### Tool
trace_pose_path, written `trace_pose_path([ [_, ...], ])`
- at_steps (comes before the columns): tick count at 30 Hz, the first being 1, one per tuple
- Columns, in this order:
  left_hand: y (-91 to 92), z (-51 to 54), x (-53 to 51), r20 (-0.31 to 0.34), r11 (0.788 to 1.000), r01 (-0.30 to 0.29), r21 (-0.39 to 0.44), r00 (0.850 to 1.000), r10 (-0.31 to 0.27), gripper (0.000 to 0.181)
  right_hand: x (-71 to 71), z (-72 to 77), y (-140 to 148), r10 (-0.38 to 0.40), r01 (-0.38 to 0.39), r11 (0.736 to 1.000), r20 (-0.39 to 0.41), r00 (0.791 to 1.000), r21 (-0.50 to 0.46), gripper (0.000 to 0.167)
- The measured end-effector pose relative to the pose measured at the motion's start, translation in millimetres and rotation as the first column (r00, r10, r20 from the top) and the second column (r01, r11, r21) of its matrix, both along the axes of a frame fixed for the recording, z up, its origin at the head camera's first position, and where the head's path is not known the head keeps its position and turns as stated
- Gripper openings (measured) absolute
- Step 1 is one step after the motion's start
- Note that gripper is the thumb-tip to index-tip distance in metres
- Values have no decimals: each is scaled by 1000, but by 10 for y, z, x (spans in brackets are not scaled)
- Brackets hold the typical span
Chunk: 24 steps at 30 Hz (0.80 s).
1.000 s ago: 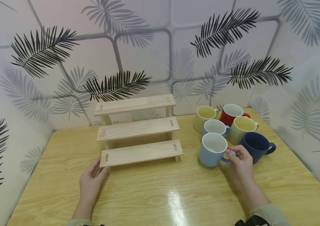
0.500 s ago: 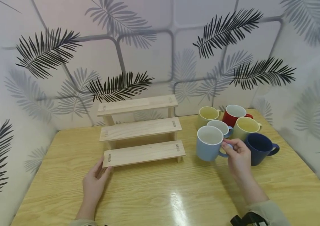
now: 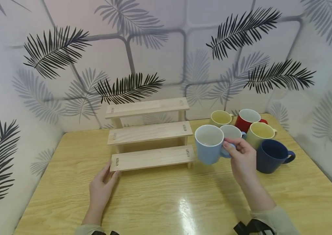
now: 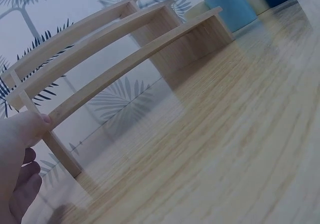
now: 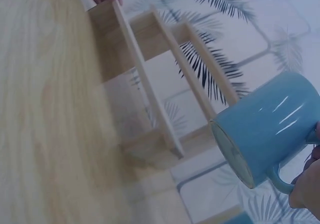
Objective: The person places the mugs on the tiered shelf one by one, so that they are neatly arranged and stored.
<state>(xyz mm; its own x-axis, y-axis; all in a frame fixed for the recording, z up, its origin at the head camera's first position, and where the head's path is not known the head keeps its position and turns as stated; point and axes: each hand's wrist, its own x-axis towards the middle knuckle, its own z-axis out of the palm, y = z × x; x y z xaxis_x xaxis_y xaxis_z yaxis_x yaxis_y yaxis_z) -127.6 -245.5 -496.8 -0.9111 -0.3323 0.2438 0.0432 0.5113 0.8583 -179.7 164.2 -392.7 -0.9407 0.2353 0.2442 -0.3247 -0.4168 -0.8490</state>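
A light blue mug [image 3: 208, 147] with a white inside is held above the table by my right hand [image 3: 243, 160], which pinches its handle. In the right wrist view the mug [image 5: 270, 129] is tilted, its base showing, off the table. A three-step wooden shelf [image 3: 152, 158] stands left of the mug. My left hand [image 3: 103, 186] holds the left end of its lowest step, thumb at the front corner and fingers along the side. In the left wrist view the thumb presses the end of the wooden shelf [image 4: 125, 64].
Behind and right of the held mug stand a second light blue mug [image 3: 231, 131], a pale yellow mug [image 3: 221, 118], a red mug [image 3: 246, 119], another yellow mug [image 3: 260, 133] and a dark blue mug [image 3: 271, 156]. A leaf-patterned wall [image 3: 160, 58] rises behind the wooden table [image 3: 151, 202].
My right hand has lifted the light blue mug off the table and carried it left toward the shelf. My left hand stays at the shelf's left end. The head view has shifted slightly.
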Motion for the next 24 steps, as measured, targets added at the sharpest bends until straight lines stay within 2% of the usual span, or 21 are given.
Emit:
trace_pose_path([
  [12, 9, -3, -4, -1, 1000, -7, -18, 1000, 7, 57, -174, 327, -335, 64, -49, 990, -114, 991, 131, 17],
  [16, 8, -2, 3, 2, 1000, -15, -22, 1000, 15, 57, -241, 392, -467, 93, -81, 989, -95, 991, 122, 17],
  [20, 7, 2, 5, 11, 1000, -21, -22, 1000, 21, 57, -314, 458, -605, 90, -82, 990, -67, 994, 116, 20],
  [24, 9, 6, 2, 14, 999, -21, -28, 1000, 22, 57, -409, 515, -732, 93, -85, 992, -96, 991, 92, 20],
])
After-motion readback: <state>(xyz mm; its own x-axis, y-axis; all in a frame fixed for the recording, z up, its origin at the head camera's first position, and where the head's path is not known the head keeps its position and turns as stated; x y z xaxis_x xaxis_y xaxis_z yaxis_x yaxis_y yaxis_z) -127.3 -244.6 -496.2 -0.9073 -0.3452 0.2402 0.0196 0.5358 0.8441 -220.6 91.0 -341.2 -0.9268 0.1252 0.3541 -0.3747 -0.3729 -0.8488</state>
